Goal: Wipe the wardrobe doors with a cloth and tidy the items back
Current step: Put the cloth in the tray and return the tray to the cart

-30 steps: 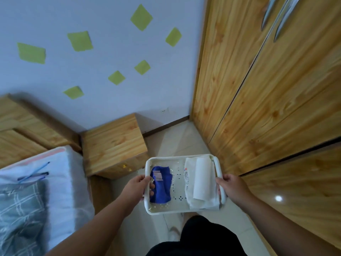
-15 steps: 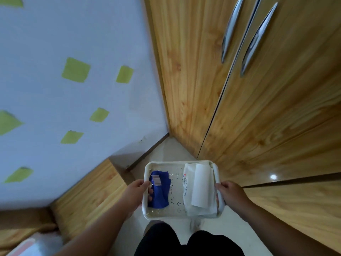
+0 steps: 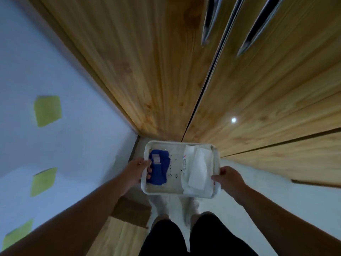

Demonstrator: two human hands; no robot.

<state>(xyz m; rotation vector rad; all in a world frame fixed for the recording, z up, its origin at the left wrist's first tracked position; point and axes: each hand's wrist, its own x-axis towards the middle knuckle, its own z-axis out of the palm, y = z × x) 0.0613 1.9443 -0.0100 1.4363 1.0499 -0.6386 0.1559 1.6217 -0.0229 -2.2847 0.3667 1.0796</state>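
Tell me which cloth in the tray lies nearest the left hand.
The blue cloth, beside the left hand; the white one lies by the right hand.

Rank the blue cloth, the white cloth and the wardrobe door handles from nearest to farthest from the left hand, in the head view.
1. blue cloth, left half of the tray, right by the left hand.
2. white cloth, in the tray's right half.
3. door handles, high on the wardrobe.
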